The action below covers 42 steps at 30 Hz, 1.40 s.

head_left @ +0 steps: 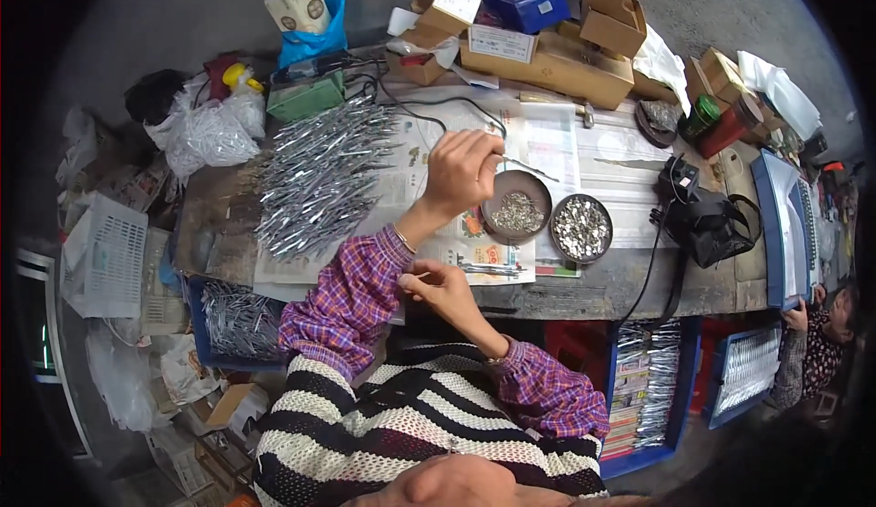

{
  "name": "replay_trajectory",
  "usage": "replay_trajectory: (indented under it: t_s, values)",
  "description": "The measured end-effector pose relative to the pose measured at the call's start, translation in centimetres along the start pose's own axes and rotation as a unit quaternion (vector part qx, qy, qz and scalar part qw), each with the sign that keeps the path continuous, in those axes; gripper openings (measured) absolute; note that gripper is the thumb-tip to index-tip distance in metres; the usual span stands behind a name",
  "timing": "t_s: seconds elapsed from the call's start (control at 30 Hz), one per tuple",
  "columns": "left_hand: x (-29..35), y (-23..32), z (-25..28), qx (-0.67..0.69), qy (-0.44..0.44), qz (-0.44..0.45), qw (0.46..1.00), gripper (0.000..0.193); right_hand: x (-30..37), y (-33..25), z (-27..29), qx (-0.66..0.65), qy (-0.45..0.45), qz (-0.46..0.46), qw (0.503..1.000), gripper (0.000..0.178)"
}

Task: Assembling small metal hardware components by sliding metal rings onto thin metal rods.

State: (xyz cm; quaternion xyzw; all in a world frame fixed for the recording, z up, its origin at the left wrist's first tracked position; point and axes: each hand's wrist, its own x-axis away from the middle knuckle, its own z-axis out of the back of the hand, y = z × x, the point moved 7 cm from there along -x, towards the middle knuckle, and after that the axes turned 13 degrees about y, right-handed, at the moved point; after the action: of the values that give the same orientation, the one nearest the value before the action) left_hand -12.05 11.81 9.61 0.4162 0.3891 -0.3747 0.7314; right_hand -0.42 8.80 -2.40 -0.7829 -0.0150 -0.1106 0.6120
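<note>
My left hand [461, 174] is raised over the newspaper, fingers closed on a thin silvery metal rod [531, 168] that sticks out to the right above a round bowl of small metal parts [516, 177]. Beside that stands a second round bowl [582, 259], holding flat shiny pieces. Lower down, close to my left sleeve, my right hand [447, 297] has its thumb and fingers curled together. Whatever it pinches, if anything, is too small to make out. A large pile of slim metal pieces [319, 178] covers the table's left side. Several more [493, 269] lie near the front edge.
Cardboard boxes [547, 67] and a green tray [306, 98] line the back. A black strapped device [721, 229] with a cable sits at right. Blue crates [671, 434] of metal pieces flank me below the table edge. Another person's hand [797, 315] shows at far right.
</note>
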Motion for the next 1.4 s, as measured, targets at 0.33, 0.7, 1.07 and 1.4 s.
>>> replay_trajectory:
  t_s: [0.33, 0.7, 1.07, 1.4]
  values:
    - [1.7, 3.6, -1.1, 0.058, -0.049, 0.018, 0.997, 0.015, 2.0, -0.9, 0.2, 0.113, -0.058, 0.108, 0.986, 0.022]
    - [7.2, 6.3, -3.5, 0.104, -0.166, 0.055, 0.979, 0.016, 6.2, -9.7, 2.1, 0.392, 0.023, 0.44, 0.808, 0.044]
    - [9.1, 9.1, -4.4, 0.103, -0.216, 0.007, 0.971, 0.019, 5.3, -7.1, 1.4, 0.47, -0.046, 0.443, 0.763, 0.046]
    - [8.9, 8.0, -3.7, 0.114, -0.23, 0.046, 0.965, 0.017, 5.2, -7.3, 0.8, 0.438, -0.008, 0.481, 0.759, 0.042]
